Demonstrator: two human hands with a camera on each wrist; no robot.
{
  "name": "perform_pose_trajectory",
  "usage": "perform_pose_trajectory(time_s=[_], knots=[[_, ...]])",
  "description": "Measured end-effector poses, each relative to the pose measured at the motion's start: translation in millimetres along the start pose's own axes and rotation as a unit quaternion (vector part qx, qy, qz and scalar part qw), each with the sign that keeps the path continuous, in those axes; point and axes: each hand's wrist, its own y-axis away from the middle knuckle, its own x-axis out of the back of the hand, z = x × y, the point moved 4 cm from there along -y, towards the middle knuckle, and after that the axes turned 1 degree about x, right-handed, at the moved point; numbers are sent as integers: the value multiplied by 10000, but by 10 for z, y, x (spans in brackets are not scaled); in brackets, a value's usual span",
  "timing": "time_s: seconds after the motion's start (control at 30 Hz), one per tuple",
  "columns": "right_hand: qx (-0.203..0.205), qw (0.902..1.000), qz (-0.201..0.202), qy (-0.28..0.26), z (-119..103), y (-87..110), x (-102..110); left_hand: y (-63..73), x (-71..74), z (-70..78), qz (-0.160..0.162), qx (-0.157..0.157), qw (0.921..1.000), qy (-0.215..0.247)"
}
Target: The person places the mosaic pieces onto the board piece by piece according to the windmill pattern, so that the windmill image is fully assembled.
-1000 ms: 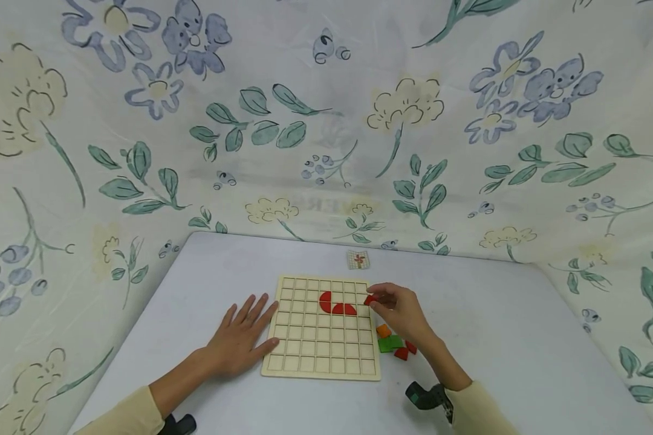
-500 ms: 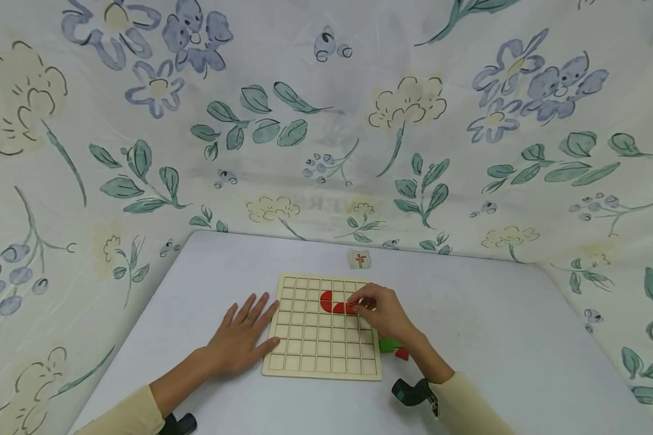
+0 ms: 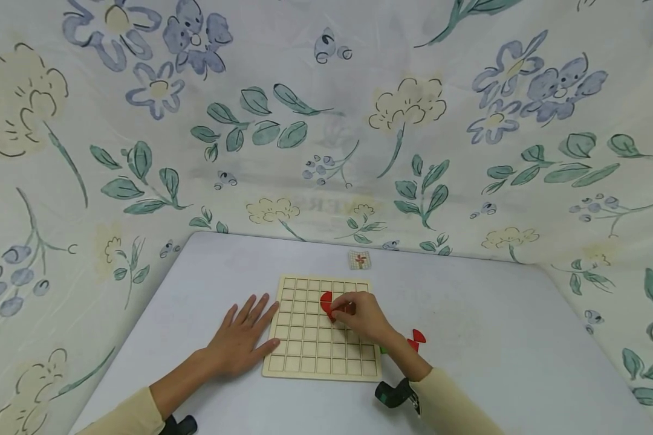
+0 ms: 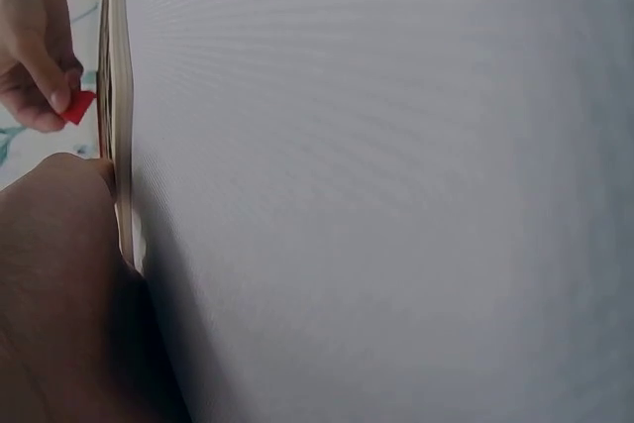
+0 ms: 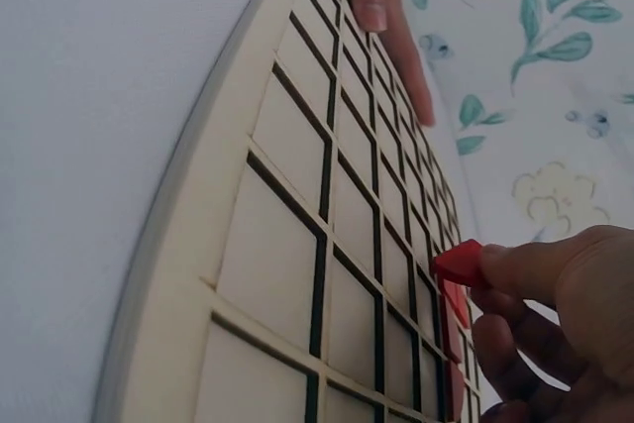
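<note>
A square wooden grid board (image 3: pixel 308 348) lies on the white table. My left hand (image 3: pixel 242 338) rests with spread fingers along its left edge, fingertips and thumb at the rim. Over the board's upper middle, my right hand (image 3: pixel 363 316) pinches a small red tile (image 5: pixel 459 263) between thumb and fingertips. In the left wrist view that red tile (image 4: pixel 78 107) shows just off the board's face. Red quarter-circle tiles (image 3: pixel 325 298) sit in cells beside the right fingertips; the right hand covers others.
Right of the board lie loose red tiles (image 3: pixel 418 336) and a green tile (image 3: pixel 383 350), partly hidden by the right forearm. A small patterned card (image 3: pixel 360 260) lies behind the board. A floral cloth (image 3: pixel 326 151) hangs behind the table.
My right hand has carried the red tile leftward from the board's right edge to the placed red tiles, and its forearm now covers more loose tiles. My left hand stays put.
</note>
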Motion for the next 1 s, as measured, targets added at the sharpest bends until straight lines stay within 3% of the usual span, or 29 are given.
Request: perform_pose_trajectory(time_s=[0.2, 0.43, 0.73, 1.0], knots=[[214, 9993, 308, 16, -14, -32, -83, 4, -11, -1, -50, 5, 10000, -57], [96, 9979, 548, 326, -52, -19, -110, 6, 3, 12, -32, -14, 10000, 13], [62, 9954, -26, 951, -58, 10, -132, -2, -3, -1, -26, 20, 10000, -73], [378, 9920, 91, 1202, -50, -7, -172, -2, 2, 2, -4, -3, 9999, -118]])
